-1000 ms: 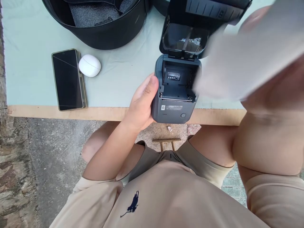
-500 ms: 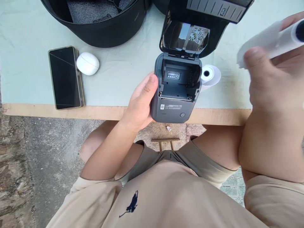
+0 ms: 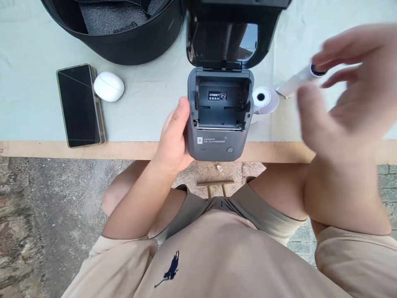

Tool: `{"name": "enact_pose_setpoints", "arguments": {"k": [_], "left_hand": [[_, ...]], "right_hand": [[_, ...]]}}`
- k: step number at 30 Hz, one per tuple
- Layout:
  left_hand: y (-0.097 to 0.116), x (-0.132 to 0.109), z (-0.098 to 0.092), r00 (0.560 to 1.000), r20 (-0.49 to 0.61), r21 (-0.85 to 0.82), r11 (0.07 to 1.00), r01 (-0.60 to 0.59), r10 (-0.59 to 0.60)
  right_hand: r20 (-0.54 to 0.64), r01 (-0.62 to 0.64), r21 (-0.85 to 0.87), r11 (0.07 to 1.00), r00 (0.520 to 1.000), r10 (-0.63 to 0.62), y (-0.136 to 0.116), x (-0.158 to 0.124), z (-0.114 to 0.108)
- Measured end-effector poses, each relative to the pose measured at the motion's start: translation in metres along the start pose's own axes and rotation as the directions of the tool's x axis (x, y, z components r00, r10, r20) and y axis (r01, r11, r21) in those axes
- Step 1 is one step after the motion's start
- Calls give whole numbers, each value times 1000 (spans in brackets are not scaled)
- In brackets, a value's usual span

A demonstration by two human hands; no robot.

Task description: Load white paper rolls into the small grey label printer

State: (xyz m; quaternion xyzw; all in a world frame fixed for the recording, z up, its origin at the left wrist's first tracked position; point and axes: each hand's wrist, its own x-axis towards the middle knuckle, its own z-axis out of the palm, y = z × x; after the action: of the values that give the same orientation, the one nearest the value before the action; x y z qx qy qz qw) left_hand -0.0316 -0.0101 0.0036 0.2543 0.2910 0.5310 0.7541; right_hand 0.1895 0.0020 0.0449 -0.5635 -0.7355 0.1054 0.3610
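A dark grey label printer (image 3: 217, 140) stands tilted up at the table's front edge, its lid (image 3: 223, 41) swung back and its paper bay bare inside. My left hand (image 3: 173, 140) grips the printer's left side, thumb along the edge. To the right, my right hand (image 3: 350, 91) is blurred, fingers apart, with nothing held. Just beyond its thumb and fingertips a white paper roll (image 3: 294, 82) with a dark core lies on the table. A smaller white roll (image 3: 266, 105) with a loose paper end rests right beside the printer, partly hidden by it.
An unzipped black case (image 3: 133, 49) with grey foam inside sits at the back left. A smartphone (image 3: 79, 105) and a white earbud case (image 3: 108, 86) lie together at the left. The table's wooden front edge (image 3: 130, 151) runs above my legs.
My right hand has let go of the white paper roll, which now lies on the table. The printer, still in my left hand, appears slightly further left and its lid is seen straighter on.
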Motion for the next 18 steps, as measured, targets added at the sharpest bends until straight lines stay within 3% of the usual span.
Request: {"name": "enact_pose_setpoints", "arguments": {"k": [3,6,9,14,18], "left_hand": [[4,-1,3,1000,-14,17,1000,-12,12],[4,-2,4,999,-49,43,999,-12,14],[2,-2,0,997,-71,52,998,-26,30],[1,-1,-3,999,-50,45,999,-1,3],[1,-1,-1,1000,-14,2,1000,-14,14]], "right_hand": [[172,148,-156,977,978,-121,-13,-2,13],[236,63,-244,968,972,-4,-15,-3,26],[214,24,-268,963,976,35,-12,-4,31],[168,31,-127,991,986,-10,-5,-4,36],[106,-165,179,970,983,148,-6,-1,35]]}}
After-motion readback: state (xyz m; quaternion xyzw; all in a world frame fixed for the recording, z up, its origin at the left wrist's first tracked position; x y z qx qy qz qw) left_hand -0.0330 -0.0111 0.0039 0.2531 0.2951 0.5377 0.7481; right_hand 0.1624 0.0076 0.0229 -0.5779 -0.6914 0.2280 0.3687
